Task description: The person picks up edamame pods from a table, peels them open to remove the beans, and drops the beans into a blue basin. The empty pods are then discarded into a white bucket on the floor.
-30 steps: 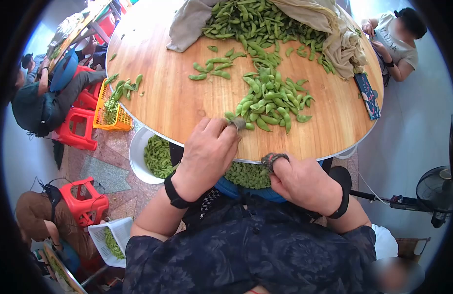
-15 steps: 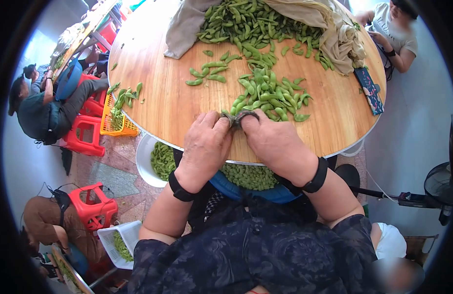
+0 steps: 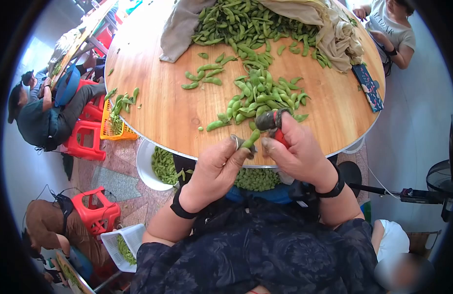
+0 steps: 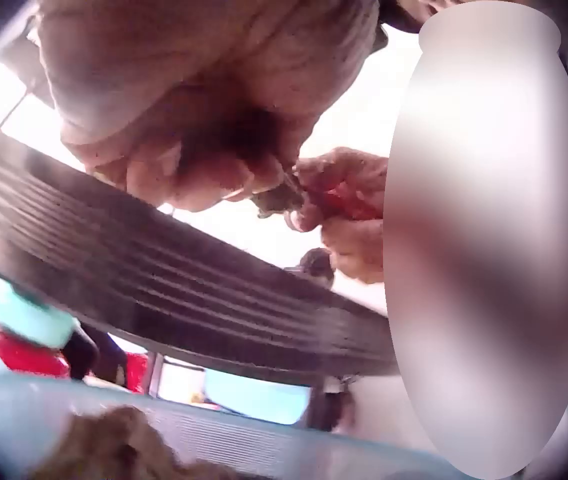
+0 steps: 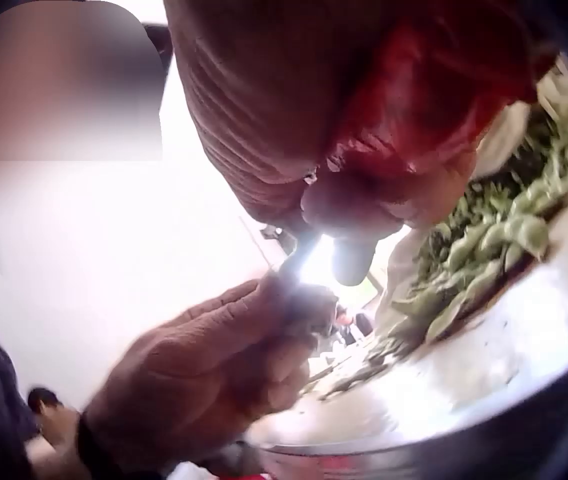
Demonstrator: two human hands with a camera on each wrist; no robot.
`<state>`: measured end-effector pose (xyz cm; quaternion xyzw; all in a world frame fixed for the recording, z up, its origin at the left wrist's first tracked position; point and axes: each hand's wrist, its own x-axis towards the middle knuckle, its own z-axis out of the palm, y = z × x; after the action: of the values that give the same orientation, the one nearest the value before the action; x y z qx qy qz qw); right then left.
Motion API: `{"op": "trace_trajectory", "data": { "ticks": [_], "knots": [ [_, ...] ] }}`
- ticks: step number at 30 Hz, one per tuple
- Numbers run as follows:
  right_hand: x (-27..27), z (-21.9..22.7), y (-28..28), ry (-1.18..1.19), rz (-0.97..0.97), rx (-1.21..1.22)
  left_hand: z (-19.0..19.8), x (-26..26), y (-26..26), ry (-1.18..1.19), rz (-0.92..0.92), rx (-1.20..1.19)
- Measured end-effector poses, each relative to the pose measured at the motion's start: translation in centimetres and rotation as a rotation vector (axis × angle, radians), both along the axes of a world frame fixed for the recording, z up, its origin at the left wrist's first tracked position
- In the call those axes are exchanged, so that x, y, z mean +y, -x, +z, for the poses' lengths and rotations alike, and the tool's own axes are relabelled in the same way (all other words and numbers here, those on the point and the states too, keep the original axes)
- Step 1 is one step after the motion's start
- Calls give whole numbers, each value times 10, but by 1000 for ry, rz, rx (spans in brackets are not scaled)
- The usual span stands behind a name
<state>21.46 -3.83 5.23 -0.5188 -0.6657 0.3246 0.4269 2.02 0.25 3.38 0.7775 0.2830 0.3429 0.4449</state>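
pod (image 3: pixel 251 138) sits in the left hand (image 3: pixel 219 161), pinched between thumb and finger, its free end slanting up toward the right hand (image 3: pixel 304 154), above the near edge of the table (image 3: pixel 153 93). the right hand's thumb and finger are bent just beside the pod; whether they grip anything, i cannot tell. a dark wrap (image 3: pixel 268 120) covers one right finger, with red (image 3: pixel 280 138) below it; a grey wrap (image 3: pixel 237 142) is on a left finger.

just beyond the hands lies a small pile (image 3: pixel 260 95) of pods, trailing back to a big heap (image 3: pixel 231 24) flanked by cloth (image 3: pixel 185 32). a dark blue case (image 3: pixel 367 88) lies near the table's right edge. under the near edge, a blue tub (image 3: pixel 282 195) holds green beans (image 3: pixel 258 180). left of it stands a white bucket (image 3: pixel 144 166) with more green inside. a yellow basket (image 3: pixel 107 126) is by the table's left side.
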Motion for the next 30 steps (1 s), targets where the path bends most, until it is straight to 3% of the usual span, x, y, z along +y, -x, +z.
{"op": "trace_trajectory", "data": {
  "ticks": [1,3,6,11,18,21,23,27,29,30],
  "knots": [
    [-3,3,-1,0,-1,0,1,-5,-1,322,-49,-107],
    [-11,11,0,570,152,621,-3,-9,-2,350,-79,-137],
    [-15,9,-1,586,181,670,-4,-11,0,412,-130,-127],
    [-17,9,-5,556,240,625,-5,-16,-4,227,-61,-59],
    [-22,13,-4,604,223,554,-6,-19,-7,206,-36,-19],
    [-25,10,-3,576,205,539,-2,-17,-6,79,-23,60],
    [-25,18,-6,591,205,474,0,-16,-7,-146,-43,94],
    [-28,15,-6,579,236,428,-4,-14,-1,-69,-135,80],
    [-29,15,-4,589,249,457,4,-17,-1,170,-204,-22],
    [-29,15,-4,597,262,484,3,-18,1,172,-205,-20]
  ]
}}
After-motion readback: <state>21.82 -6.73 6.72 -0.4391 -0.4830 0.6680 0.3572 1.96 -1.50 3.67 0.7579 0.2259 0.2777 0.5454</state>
